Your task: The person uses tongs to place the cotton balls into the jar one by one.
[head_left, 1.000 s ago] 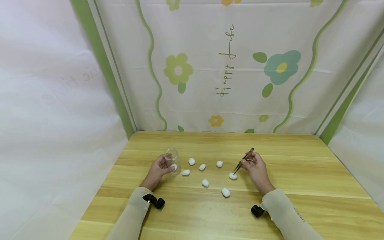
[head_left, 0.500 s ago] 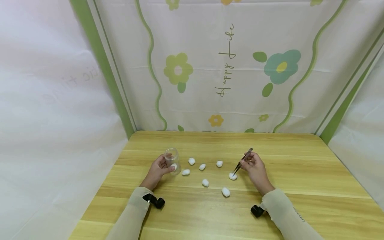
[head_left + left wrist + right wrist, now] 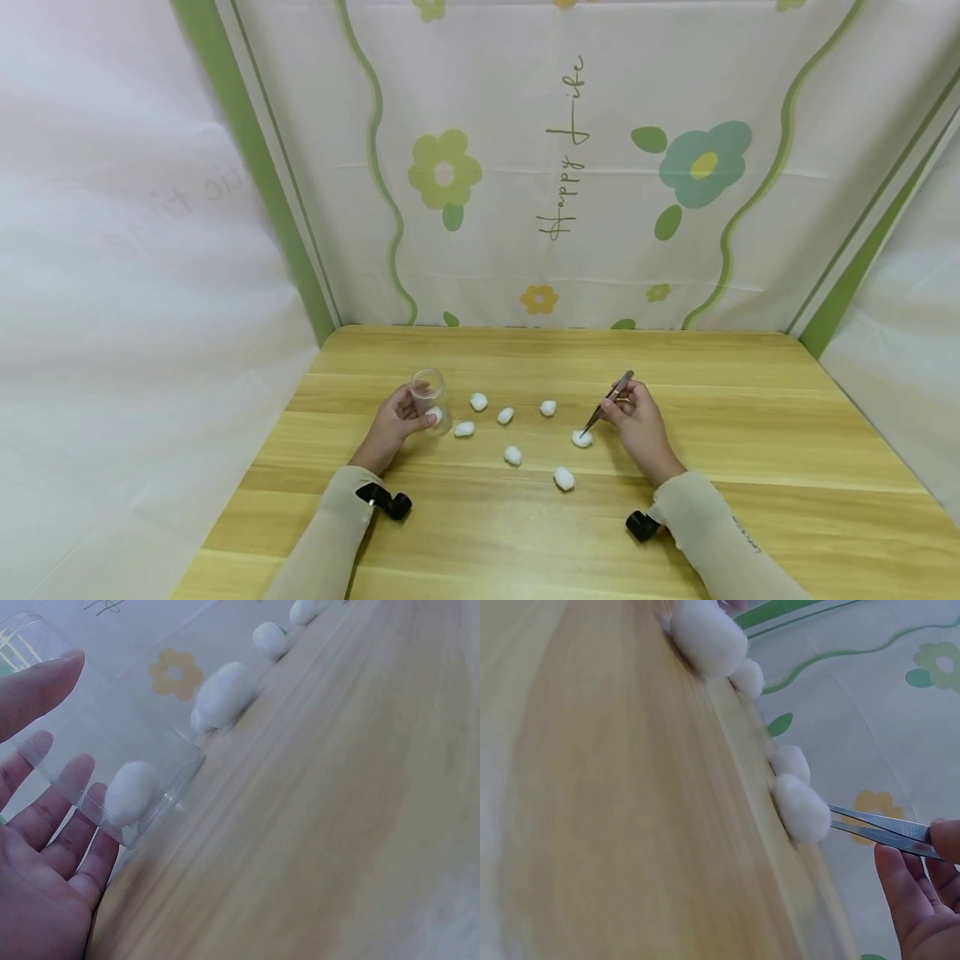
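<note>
On the left of the table, my left hand (image 3: pixel 392 428) holds a clear jar (image 3: pixel 442 395) upright between thumb and fingers. One cotton ball (image 3: pixel 133 792) lies at the bottom inside it. My right hand (image 3: pixel 642 425) pinches metal tweezers (image 3: pixel 607 403) with the tips pointing down and to the left. Their tips meet the rightmost cotton ball (image 3: pixel 582 439), which sits on the table. In the right wrist view the two tweezer arms (image 3: pixel 885 825) stand slightly apart, and their ends reach the edge of that cotton ball (image 3: pixel 801 810).
Several more cotton balls are scattered on the wooden table (image 3: pixel 465 533) between the hands, one cotton ball (image 3: pixel 564 479) nearest the front and one cotton ball (image 3: pixel 464 429) right beside the jar. A white floral curtain (image 3: pixel 495 108) rises behind the table's far edge.
The right hand and tweezers have shifted slightly left, their tips staying at the same cotton ball. The left hand and jar hold still.
</note>
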Demonstrator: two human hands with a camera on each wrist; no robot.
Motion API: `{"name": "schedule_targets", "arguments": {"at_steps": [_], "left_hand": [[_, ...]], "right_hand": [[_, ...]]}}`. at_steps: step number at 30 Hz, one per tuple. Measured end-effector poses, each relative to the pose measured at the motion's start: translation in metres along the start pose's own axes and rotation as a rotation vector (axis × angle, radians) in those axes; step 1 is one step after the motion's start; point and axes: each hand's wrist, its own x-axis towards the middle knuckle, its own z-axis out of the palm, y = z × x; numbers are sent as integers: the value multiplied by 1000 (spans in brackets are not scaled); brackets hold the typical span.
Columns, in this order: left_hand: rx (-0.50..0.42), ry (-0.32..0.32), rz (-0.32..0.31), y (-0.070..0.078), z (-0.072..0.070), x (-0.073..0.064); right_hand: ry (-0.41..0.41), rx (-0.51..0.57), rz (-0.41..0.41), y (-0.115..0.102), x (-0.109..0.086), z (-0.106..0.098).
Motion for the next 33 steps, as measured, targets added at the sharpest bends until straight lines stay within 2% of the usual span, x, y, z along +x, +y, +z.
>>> {"name": "schedule_targets", "arguments": {"at_steps": [21, 33], "left_hand": [[0, 2, 12, 1, 1, -1], [7, 10, -20, 1, 0, 0]], "right_hand": [[33, 30, 9, -4, 2, -2], [33, 59, -15, -4, 7, -3]]}}
